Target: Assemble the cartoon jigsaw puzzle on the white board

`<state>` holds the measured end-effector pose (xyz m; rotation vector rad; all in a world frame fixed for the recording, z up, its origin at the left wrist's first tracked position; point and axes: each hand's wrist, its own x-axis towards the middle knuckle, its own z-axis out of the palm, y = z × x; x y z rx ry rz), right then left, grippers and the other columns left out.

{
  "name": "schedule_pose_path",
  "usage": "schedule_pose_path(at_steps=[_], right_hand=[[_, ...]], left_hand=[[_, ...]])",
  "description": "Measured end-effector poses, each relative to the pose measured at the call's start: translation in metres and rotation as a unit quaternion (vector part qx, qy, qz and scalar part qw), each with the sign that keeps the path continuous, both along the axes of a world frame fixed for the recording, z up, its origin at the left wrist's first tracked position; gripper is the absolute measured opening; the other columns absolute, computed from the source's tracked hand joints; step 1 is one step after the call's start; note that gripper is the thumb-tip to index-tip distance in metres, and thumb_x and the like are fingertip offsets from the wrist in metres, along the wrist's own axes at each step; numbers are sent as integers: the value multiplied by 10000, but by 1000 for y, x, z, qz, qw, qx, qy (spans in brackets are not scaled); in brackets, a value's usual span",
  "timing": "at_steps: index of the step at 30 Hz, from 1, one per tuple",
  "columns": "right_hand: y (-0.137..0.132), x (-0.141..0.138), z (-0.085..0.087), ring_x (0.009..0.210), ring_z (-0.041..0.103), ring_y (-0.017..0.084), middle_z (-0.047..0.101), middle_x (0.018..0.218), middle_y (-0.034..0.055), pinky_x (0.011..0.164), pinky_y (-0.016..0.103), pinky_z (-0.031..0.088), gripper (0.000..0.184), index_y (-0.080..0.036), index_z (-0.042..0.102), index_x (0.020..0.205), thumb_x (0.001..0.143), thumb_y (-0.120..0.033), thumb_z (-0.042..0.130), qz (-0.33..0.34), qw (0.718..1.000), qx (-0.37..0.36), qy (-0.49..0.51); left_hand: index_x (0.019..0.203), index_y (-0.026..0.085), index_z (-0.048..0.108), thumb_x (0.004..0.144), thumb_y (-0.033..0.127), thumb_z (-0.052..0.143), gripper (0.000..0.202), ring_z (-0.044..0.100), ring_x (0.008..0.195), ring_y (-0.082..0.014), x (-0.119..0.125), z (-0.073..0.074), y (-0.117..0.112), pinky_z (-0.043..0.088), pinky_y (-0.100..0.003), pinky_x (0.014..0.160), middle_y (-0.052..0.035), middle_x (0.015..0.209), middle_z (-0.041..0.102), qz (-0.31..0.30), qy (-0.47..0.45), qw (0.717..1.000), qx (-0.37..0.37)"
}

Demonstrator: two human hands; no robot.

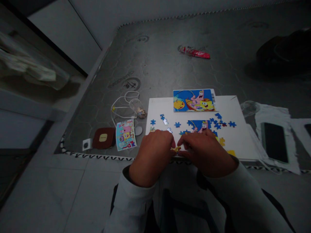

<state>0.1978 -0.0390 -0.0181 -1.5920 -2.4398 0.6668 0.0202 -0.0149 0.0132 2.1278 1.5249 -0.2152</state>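
**A:** Right at the near edge of the white board (233, 110), the left grip (152, 155) is pinched on one small yellow piece (176, 149), right between the two hands!

**B:** And the right grip (206, 152)?

**A:** Just beside it, fingers (186, 141) curled down toward that same piece, so the two grips are close together. Clamped or only touching? Can't tell from here.

**B:** What's loose on the board?

**A:** Two more yellow pieces (221, 141) off to the right, two pale pieces (165, 122) on the left, and about a dozen blue pieces (232, 124), too scattered and bunched for an exact count. Just past the hands sits one joined picture section (198, 126).

**B:** Farther out?

**A:** One picture card (193, 100) overlaps the board's far edge. Left of the board, on the mattress (157, 64), I see one smaller card (125, 135), one brown pad (103, 138), one white cable (123, 103) and one clear cup (136, 108). To the right, one phone (275, 142) lies on a white cloth (267, 113). And way up top, one red packet (194, 51)!
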Motion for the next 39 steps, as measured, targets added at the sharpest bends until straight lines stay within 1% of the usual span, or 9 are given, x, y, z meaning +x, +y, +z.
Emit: schedule_pose_path(at_steps=[8,14,18,22,26,30,35,39], right_hand=[[-2,1,-1,823,651,212,704,831,-36,863,418,291,201,-257,649,955,795,-202,759,3,1000,9,-6],[-2,-8,9,862,670,238,729,843,-19,857,429,293,119,-243,661,899,818,-178,721,-22,998,-47,-43],[-2,-11,13,889,674,246,737,874,-11,846,423,296,103,-241,663,907,831,-183,702,-29,997,-57,-53],[-2,-9,11,862,672,239,737,866,-16,851,431,301,102,-249,665,910,832,-200,709,-26,997,-56,-50],[-3,-7,4,799,664,224,728,823,-36,843,433,309,126,-266,662,912,820,-197,714,-21,999,-24,-33],[-3,-6,3,758,663,223,708,752,-46,800,415,318,133,-261,652,872,794,-182,725,-22,999,-6,-34],[0,-8,8,688,654,216,694,714,-19,716,386,335,65,-242,631,812,834,-182,642,-4,998,-8,-60],[2,-9,9,693,665,214,695,705,-29,700,375,346,76,-250,624,795,802,-190,669,0,998,-7,-57]], left_hand=[[847,270,738,811,343,696,92,649,783,-236,0,0,1,380,-335,633,-22,832,729,5,11,1000,0],[859,265,740,813,305,700,72,657,820,-257,1,1,-2,390,-347,659,-33,845,731,5,11,1000,12],[866,277,743,794,291,714,80,654,809,-254,1,1,-2,389,-348,658,-25,850,731,7,10,1000,7],[867,277,742,800,310,724,77,651,808,-250,0,-1,-2,385,-346,652,-22,850,727,3,11,1000,12],[875,274,734,802,352,739,107,640,787,-239,-1,-1,-4,377,-340,637,-17,852,721,-3,8,1000,18],[889,249,723,854,345,681,111,641,802,-235,-2,-1,-5,393,-338,647,-29,869,716,-8,7,1000,17],[906,222,699,949,319,541,190,638,769,-236,2,1,-6,415,-343,641,-56,854,695,-34,26,998,36],[889,222,685,966,294,508,206,636,743,-225,2,4,-6,432,-335,645,-57,816,675,-29,29,999,24]])
